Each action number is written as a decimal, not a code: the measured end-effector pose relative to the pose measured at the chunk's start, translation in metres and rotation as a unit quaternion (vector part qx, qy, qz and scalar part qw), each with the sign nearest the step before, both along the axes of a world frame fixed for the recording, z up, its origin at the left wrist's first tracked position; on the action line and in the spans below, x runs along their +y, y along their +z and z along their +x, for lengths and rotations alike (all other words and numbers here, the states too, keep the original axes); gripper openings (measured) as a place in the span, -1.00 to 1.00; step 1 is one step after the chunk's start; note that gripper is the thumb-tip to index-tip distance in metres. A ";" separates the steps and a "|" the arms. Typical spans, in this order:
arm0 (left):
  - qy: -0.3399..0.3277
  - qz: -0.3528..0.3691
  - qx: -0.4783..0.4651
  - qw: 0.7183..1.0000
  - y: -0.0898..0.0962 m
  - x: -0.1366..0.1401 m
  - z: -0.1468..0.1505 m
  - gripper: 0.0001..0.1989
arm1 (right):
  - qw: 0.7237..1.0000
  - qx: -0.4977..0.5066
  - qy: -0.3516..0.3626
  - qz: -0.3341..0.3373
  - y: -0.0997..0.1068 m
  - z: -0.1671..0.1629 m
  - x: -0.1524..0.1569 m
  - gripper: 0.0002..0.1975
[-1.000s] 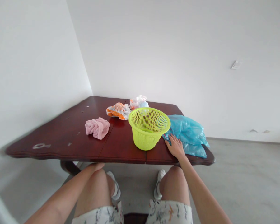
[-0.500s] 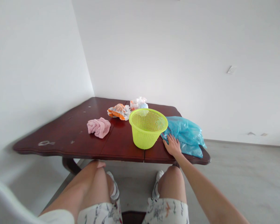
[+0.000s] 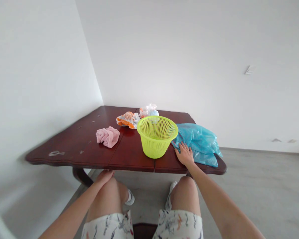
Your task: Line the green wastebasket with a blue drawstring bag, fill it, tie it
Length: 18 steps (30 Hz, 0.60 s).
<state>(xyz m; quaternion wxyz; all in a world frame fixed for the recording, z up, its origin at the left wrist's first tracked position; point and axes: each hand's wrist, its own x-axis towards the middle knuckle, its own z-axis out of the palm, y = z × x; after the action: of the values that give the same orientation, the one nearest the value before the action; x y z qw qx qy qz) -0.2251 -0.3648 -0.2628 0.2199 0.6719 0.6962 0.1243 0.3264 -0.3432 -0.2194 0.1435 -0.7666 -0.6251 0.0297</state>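
My right hand point(image 3: 184, 154) lies palm down by the table's front right, fingers spread, their tips touching the near edge of a crumpled blue plastic bag point(image 3: 200, 141). It grips nothing. A yellow-green perforated plastic basket point(image 3: 153, 147) stands upright just left of this hand; no contents show inside it. My left hand point(image 3: 106, 176) rests on my left knee below the table edge, seemingly flat and holding nothing, with its fingers partly hidden. Left of the basket is a bunched pink cloth point(image 3: 108, 136).
The dark red wooden table point(image 3: 129, 156) has a scalloped edge and stands near white walls. Behind the basket lie a crumpled orange-and-white plastic bag point(image 3: 128, 120) and a white plastic bag point(image 3: 149, 110). My knees are close to the table's front edge.
My left hand and forearm have shifted slightly on the knee, and my left foot has moved right. The view has turned a little. My right hand stays at the blue bag.
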 end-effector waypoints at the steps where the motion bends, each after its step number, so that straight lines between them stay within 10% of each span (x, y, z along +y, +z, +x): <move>1: -0.002 -0.008 -0.005 1.000 -0.003 -0.006 0.004 -0.66 | 1.000 0.001 0.000 0.000 0.000 0.000 0.000 -0.23; 6: -0.122 0.021 -0.081 0.989 -0.004 -0.057 0.022 -0.53 | 1.000 0.004 0.000 0.003 0.002 -0.001 -0.001 -0.24; 10: -0.203 0.160 -0.073 0.963 0.035 -0.064 0.033 -0.55 | 1.000 0.004 0.001 0.006 0.002 -0.002 -0.002 -0.23; 14: -0.194 0.260 -0.119 0.938 0.088 -0.003 0.058 -0.63 | 1.000 0.007 0.000 0.006 0.002 -0.003 -0.003 -0.24; 18: -0.154 0.232 -0.068 0.958 0.097 0.074 0.087 -0.64 | 1.000 0.010 -0.001 0.006 0.004 -0.004 -0.004 -0.24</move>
<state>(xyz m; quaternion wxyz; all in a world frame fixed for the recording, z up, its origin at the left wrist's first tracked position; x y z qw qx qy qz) -0.1378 -0.2909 -0.1654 0.1210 0.7933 0.5200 0.2926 0.3228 -0.3470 -0.2153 0.1547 -0.7660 -0.6231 0.0335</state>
